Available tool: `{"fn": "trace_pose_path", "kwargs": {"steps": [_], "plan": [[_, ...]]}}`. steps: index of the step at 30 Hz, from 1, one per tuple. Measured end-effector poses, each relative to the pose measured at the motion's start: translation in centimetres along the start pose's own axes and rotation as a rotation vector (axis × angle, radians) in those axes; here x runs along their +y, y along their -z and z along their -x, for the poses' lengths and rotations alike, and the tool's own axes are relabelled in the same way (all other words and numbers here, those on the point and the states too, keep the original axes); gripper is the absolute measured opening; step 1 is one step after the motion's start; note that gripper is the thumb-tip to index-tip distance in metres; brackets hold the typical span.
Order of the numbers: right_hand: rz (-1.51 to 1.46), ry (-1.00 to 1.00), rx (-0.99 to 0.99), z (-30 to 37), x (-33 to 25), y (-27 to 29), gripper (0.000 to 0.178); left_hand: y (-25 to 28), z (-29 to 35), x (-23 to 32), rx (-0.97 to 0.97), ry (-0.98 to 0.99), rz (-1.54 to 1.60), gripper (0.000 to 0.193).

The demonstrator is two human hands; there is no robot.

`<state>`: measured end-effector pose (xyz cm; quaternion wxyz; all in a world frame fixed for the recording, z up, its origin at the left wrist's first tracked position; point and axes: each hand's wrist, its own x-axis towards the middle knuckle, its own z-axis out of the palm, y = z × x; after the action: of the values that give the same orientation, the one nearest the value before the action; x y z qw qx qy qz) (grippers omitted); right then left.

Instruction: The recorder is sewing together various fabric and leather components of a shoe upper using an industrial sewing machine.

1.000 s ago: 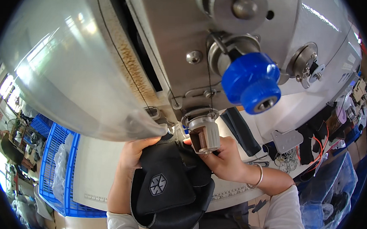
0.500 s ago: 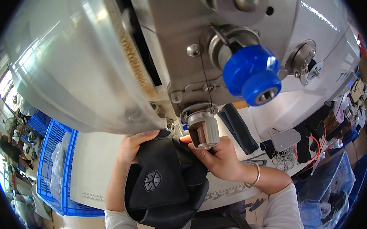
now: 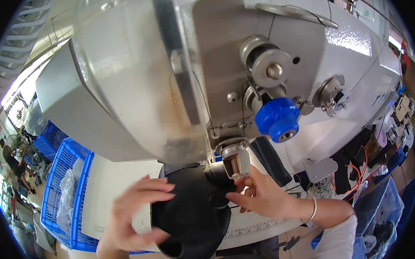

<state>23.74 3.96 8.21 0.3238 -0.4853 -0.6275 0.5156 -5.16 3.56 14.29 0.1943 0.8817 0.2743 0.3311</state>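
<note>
A black, leather-like sewn piece (image 3: 189,213) lies over the front of the sewing machine's bed, its upper edge under the machine head (image 3: 221,50). Beside its left edge my left hand (image 3: 135,215) is lifted, fingers spread and slightly smeared by motion, with nothing in it. My right hand (image 3: 265,193) is at the piece's right edge, fingers curled and thumb tip against the black material. What those fingers pinch, if anything, is hidden. Just above that hand hangs a metal thread-tension part (image 3: 236,161), with a blue knob (image 3: 278,119) higher up. The needle area is mostly covered.
A clear plastic guard (image 3: 129,102) covers the machine's left front. Blue crates (image 3: 65,192) holding clear plastic bags stand left of the pale table (image 3: 103,189), which carries a ruler strip. At right are a dark long block (image 3: 271,161), tangled thread (image 3: 324,187) and a plastic-lined blue bin (image 3: 376,227).
My left hand has let go of the black piece and moved down-left, opening. The right hand has shifted slightly right and down. The piece's emblem no longer shows, and the view has tilted upward.
</note>
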Motion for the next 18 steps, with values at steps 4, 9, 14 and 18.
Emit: {"fn": "trace_pose_path", "kwargs": {"steps": [4,9,14,18], "plan": [[-0.219,-0.361,-0.241,-0.9,-0.3,0.4,0.078,-2.9,-0.2,2.3,-0.203,0.106,-0.287,0.063],[-0.342,-0.477,-0.301,-1.4,0.1,-1.6,0.057,-4.5,-0.4,2.7,-0.236,0.033,-0.463,0.079],[-0.227,-0.167,-0.240,-1.1,2.2,-1.6,0.034,-5.5,0.6,2.9,-0.213,0.051,-0.519,0.078],[-0.106,0.158,-0.060,0.8,4.2,0.2,0.019,-5.0,1.5,1.5,-0.087,0.006,-0.405,0.077]]}}
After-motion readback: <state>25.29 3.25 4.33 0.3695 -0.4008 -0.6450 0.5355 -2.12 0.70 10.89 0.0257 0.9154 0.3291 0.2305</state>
